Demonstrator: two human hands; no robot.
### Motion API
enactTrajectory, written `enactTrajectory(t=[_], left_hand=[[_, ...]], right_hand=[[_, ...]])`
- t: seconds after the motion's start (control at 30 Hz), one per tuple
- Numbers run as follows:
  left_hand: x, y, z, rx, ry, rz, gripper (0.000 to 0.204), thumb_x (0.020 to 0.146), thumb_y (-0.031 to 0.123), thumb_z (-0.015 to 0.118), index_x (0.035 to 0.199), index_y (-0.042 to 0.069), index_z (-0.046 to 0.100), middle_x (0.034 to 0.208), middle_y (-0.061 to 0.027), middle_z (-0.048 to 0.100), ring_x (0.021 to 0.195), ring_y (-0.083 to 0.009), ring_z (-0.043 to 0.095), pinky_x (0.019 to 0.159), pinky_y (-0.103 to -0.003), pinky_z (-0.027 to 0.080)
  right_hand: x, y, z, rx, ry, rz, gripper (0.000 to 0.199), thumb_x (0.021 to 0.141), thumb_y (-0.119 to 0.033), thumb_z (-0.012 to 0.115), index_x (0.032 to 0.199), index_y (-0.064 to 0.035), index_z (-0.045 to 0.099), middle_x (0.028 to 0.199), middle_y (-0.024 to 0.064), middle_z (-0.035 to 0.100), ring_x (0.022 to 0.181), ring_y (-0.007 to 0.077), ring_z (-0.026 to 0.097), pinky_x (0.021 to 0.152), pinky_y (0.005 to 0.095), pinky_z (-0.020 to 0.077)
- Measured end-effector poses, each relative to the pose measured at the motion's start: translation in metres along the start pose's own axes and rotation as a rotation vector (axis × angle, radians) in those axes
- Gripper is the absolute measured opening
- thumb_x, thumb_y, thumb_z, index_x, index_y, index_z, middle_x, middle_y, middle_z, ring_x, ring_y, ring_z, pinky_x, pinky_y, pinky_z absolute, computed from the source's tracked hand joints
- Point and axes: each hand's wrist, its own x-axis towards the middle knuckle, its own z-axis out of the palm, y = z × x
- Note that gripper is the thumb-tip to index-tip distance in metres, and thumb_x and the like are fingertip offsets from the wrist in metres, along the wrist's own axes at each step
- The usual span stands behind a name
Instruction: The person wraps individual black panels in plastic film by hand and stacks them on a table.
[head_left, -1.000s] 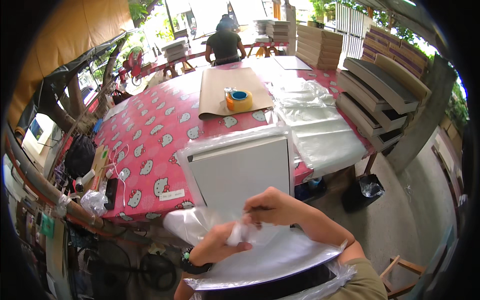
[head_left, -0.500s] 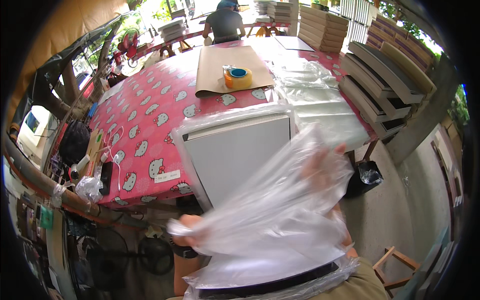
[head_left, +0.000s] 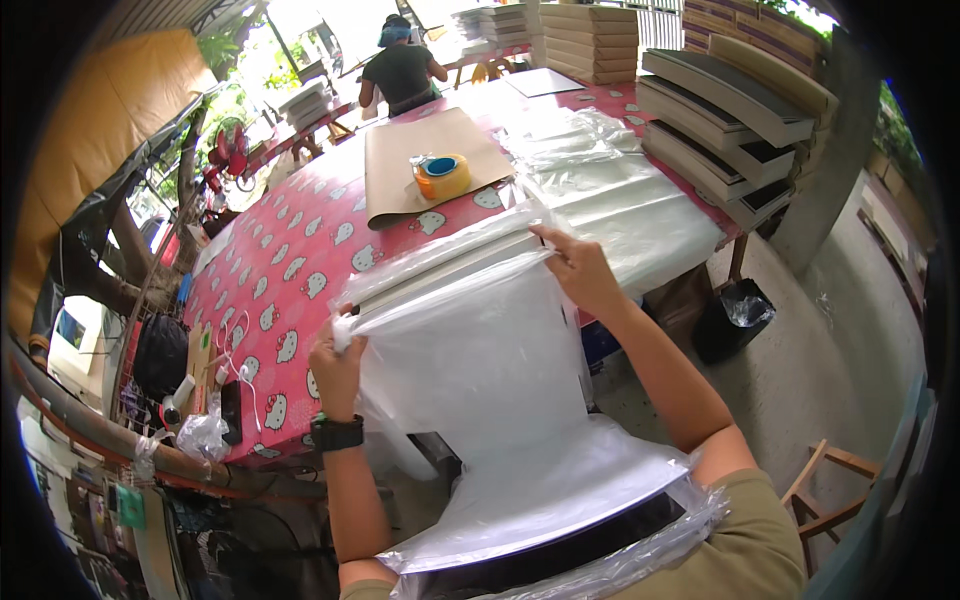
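Note:
A flat white panel (head_left: pixel 447 270) with a pale, thick far edge lies at the near side of the table, inside clear plastic. Over it stretches a clear plastic sheet (head_left: pixel 465 360), running back toward my body. My left hand (head_left: pixel 336 368), a black watch on its wrist, pinches a bunched corner of the plastic at the panel's far left corner. At the far right corner, my right hand (head_left: pixel 585 272) has its fingers closed on the plastic's edge. Against my lap rests a white sheet-like piece with a dark curved band (head_left: pixel 560 548), also under plastic.
Brown paper (head_left: pixel 400 165) with a tape roll (head_left: pixel 440 176) on it lies beyond, on the pink patterned table (head_left: pixel 300 235). Clear plastic sheets (head_left: pixel 640 215) and stacked frame-like boxes (head_left: pixel 715 165) are at right. A person (head_left: pixel 402 70) stands far back; a black bin (head_left: pixel 735 322) is below right.
Both hands have moved forward, carrying the plastic from above my lap over the panel to its far corners. The panel, uncovered before, now lies mostly under the sheet. My view has shifted slightly.

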Motion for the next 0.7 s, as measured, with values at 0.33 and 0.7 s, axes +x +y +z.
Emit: enactTrajectory(t=[0.33, 0.7], left_hand=[[-0.041, 0.035, -0.033, 0.037, 0.037, 0.081, 0.014, 0.069, 0.007, 0.065, 0.081, 0.0, 0.061, 0.064, -0.0047, 0.056, 0.059, -0.0107, 0.05, 0.055, -0.025, 0.04], [-0.058, 0.005, -0.046, -0.508, -0.787, -0.571, 0.017, 0.071, 0.016, 0.06, 0.079, 0.003, 0.052, 0.069, -0.0026, 0.055, 0.057, -0.0123, 0.051, 0.052, -0.026, 0.039]], right_hand=[[-0.018, -0.015, -0.051, 0.913, -0.43, 0.652, 0.007, 0.076, -0.009, 0.058, 0.078, -0.0032, 0.061, 0.064, -0.0012, 0.057, 0.051, 0.0025, 0.047, 0.045, 0.0179, 0.0376], [-0.057, -0.006, -0.048, 1.035, -0.653, 0.775, 0.025, 0.077, -0.001, 0.052, 0.102, 0.0032, 0.055, 0.089, 0.0084, 0.06, 0.075, 0.0097, 0.058, 0.067, 0.022, 0.0482]])
